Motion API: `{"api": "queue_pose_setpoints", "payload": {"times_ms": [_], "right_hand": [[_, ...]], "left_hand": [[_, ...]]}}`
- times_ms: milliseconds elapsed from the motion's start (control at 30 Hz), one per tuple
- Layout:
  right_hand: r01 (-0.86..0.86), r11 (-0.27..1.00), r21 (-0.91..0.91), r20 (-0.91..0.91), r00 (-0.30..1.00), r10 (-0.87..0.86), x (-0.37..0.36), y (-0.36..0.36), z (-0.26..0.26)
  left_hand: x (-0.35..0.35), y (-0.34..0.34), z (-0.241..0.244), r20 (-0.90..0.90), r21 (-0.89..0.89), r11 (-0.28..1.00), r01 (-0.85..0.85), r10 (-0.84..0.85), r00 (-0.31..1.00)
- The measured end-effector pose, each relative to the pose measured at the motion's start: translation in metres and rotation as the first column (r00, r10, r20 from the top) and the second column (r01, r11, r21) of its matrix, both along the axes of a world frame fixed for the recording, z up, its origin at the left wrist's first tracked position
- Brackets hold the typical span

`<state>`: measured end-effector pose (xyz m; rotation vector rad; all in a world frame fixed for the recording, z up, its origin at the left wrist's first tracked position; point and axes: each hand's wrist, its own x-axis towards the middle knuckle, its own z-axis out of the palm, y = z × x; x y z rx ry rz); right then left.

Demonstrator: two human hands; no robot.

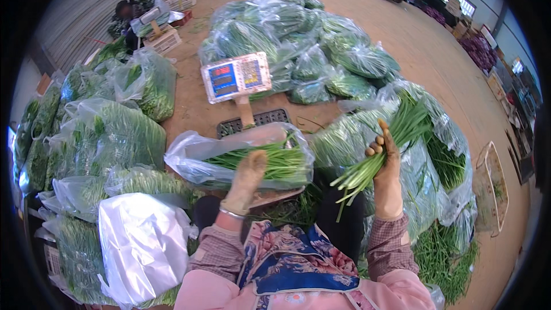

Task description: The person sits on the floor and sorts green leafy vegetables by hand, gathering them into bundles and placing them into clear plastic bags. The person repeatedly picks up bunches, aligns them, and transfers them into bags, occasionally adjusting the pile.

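Observation:
My right hand (386, 155), in a glove stained at the fingertips, grips a bunch of garlic chives (407, 122). The pale cut ends point down and left, the leaves up and right. My left hand (249, 176), gloved and slightly blurred, rests over more chives (282, 161) lying in a clear plastic bag (189, 157); its fingertips are hard to make out. This bag lies on the platform of a digital scale, whose display (236, 77) stands on a post behind it, lit with red digits.
Bagged greens (297, 34) are heaped beyond the scale, with more bags (116, 137) at left. White plastic sheeting (144, 245) lies lower left. An opened bag of chives (447, 159) and loose chives (447, 262) are at right, beside a basket (493, 189). A person (127, 19) is at upper left.

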<state>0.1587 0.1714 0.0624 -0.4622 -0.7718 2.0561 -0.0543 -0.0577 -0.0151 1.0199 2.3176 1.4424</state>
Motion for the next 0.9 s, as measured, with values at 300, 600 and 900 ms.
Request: {"api": "queue_pose_setpoints", "payload": {"times_ms": [300,600,900], "right_hand": [[-0.633,0.281,0.721,0.67,0.741,-0.05,-0.187,-0.109,-0.036],[-0.996,-0.078,0.04,0.944,0.063,-0.323,-0.21,-0.084,-0.139],[-0.583,0.66,0.474,0.872,0.411,-0.264,-0.024,0.046,-0.051]], "left_hand": [[-0.117,-0.084,0.045,-0.85,-0.419,0.855,-0.305,-0.25,0.464],[-0.123,-0.124,0.127,-0.205,-0.663,0.745,-0.075,-0.084,0.975],[-0.089,0.006,0.075,-0.076,-0.306,0.942,0.14,-0.171,0.982]]}}
